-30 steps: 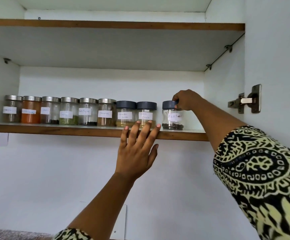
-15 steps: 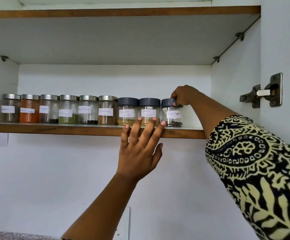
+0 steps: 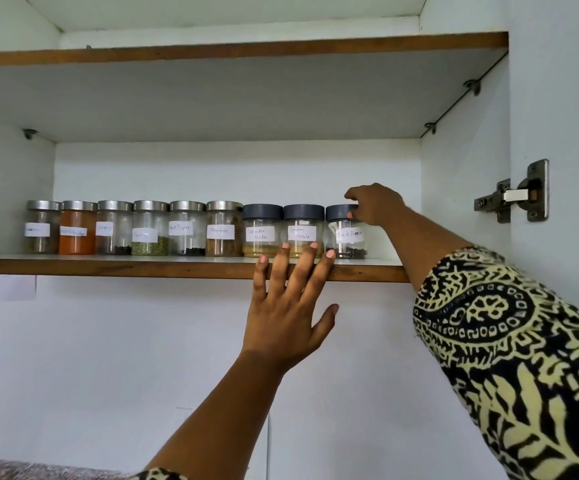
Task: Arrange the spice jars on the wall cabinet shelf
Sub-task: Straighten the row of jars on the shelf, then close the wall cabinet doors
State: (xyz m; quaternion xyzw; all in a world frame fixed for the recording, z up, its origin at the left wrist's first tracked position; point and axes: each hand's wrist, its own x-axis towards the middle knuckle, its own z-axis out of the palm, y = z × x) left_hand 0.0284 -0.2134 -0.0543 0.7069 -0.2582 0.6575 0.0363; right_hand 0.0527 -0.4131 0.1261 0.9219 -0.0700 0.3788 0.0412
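A row of labelled glass spice jars stands on the wooden-edged cabinet shelf [image 3: 184, 269]. Several at the left have silver lids, among them an orange-filled jar [image 3: 77, 227] and a cinnamon jar [image 3: 223, 229]. Three at the right have dark grey lids: coriander powder [image 3: 262, 230], garam masala [image 3: 303, 227] and black pepper [image 3: 345, 233]. My right hand [image 3: 375, 206] grips the black pepper jar by its lid, and the jar touches the garam masala jar. My left hand [image 3: 286, 313] is raised flat with fingers apart, its fingertips at the shelf's front edge below the grey-lidded jars.
An upper shelf [image 3: 239, 50] spans the cabinet above. The right cabinet wall [image 3: 461, 188] is close beside the black pepper jar, with a metal hinge [image 3: 518, 195] further right. A strip of bare shelf [image 3: 383, 262] lies right of the last jar.
My right hand has slid the black pepper jar leftward until it sits against the garam masala jar. My left hand has stayed at the shelf edge.
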